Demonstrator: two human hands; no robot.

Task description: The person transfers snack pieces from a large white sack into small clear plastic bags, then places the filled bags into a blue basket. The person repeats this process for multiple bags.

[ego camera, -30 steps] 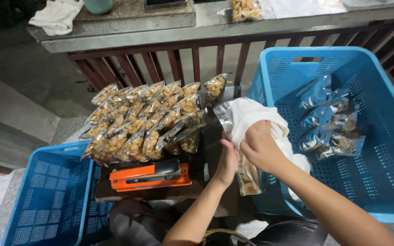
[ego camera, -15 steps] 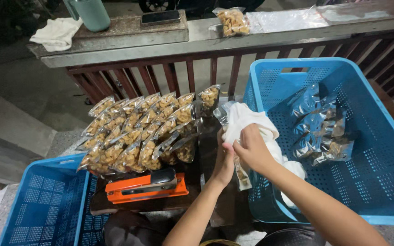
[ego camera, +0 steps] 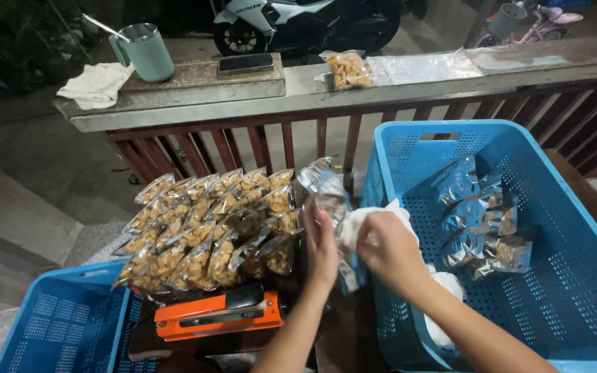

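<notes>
Both hands meet in the middle of the view, just left of the large blue crate point(ego camera: 409, 148). Left hand point(ego camera: 320, 247) stands edge-on with its fingers pressed flat against a clear snack packet point(ego camera: 326, 197), which rises upright from between the two hands and glints silver at its top. Right hand point(ego camera: 390, 250) is curled closed, pinching the same packet together with a white cloth point(ego camera: 367, 220) that bunches under its fingers and trails down toward the crate's near wall.

Left of the hands, a dense heap of small clear packets point(ego camera: 209, 231) filled with golden-brown snacks lies in overlapping rows, tilted toward the railing. In front of that heap sits an orange heat sealer with a black handle point(ego camera: 219, 318). A smaller blue crate point(ego camera: 57, 331) fills the lower left corner.

Inside the large blue crate, several finished packets point(ego camera: 481, 228) lie loosely against the perforated floor, shiny and crumpled.

Beyond a dark red railing point(ego camera: 257, 141), a concrete ledge point(ego camera: 443, 77) carries a mint-green mug with a spoon point(ego camera: 145, 52), a folded white towel point(ego camera: 97, 84), a dark phone point(ego camera: 245, 63) lying flat, one more snack packet point(ego camera: 345, 69) and a sheet of clear plastic point(ego camera: 423, 67). A white motorbike point(ego camera: 291, 24) stands behind the ledge.
</notes>
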